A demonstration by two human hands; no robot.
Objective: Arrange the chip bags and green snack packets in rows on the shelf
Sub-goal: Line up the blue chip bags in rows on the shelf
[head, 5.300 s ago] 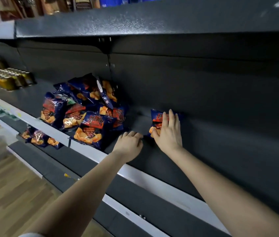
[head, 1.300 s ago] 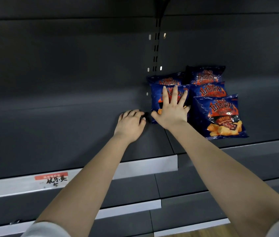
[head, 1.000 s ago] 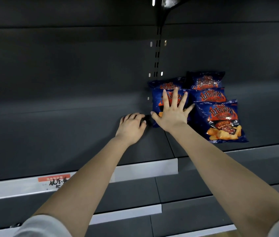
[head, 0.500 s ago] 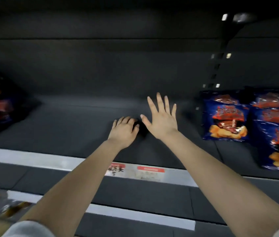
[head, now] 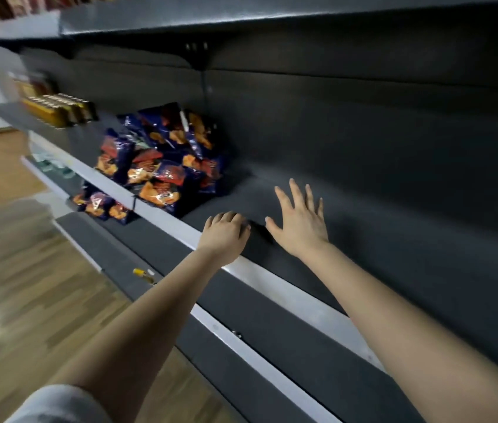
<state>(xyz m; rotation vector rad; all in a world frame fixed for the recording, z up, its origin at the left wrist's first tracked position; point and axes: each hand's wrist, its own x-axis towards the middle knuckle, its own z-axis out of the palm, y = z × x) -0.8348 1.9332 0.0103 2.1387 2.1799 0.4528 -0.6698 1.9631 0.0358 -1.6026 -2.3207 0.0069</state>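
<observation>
Blue-and-orange chip bags [head: 162, 166] heaped on dark shelf [head: 370, 227], left grip [head: 226, 232] curled empty, right grip [head: 301, 222] spread open.

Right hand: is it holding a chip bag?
No, the right hand is spread with straight fingers over the shelf, apart from the chip bags piled further left.

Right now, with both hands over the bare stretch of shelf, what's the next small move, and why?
Probably reach the left hand leftward to the nearest bag in the chip bag heap and grip it. Neither hand holds anything visible: the right hand is spread open over bare shelf, and the heap lies jumbled, not in rows.
</observation>
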